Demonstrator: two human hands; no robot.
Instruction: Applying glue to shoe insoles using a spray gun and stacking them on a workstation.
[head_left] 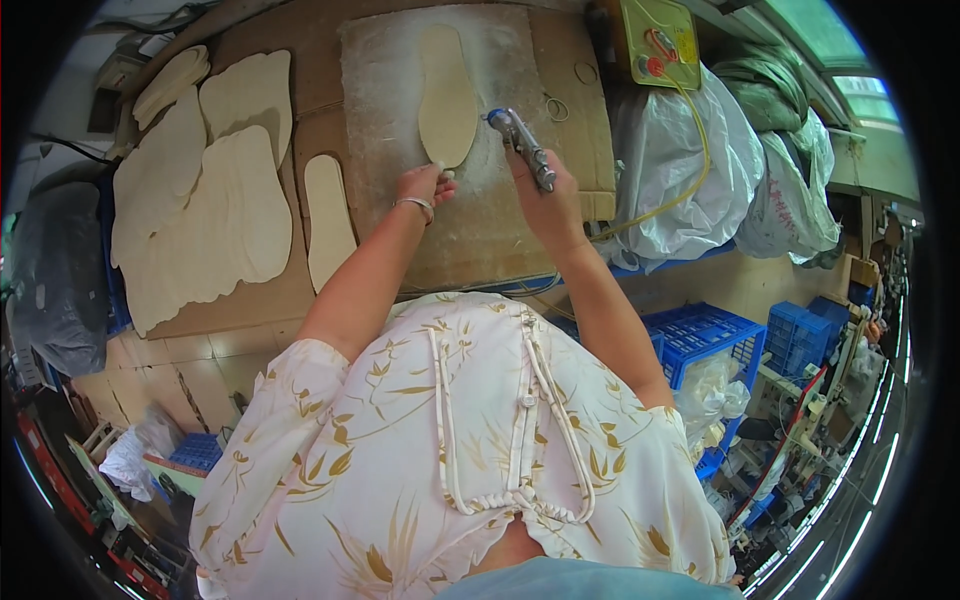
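A cream shoe insole (447, 95) lies flat on a whitened board (385, 110), its heel end toward me. My left hand (428, 187) is closed in a pinch at that heel end, with pale coverings on the fingertips. A silver spray gun (528, 150) is in the grip of my right hand (552, 200), just right of the insole and apart from it. The gun's nozzle points up and left, beside the insole's lower half. Left of my left forearm rests a narrow stack of insoles (328, 215).
Overlapping piles of cream insoles (220, 215) cover the cardboard (320, 95) at the left. A yellow hose (690, 150) runs by a yellow can (655, 45) at the back right. White plastic bags (690, 180) stand beyond the table's right edge, with blue crates (700, 335) below.
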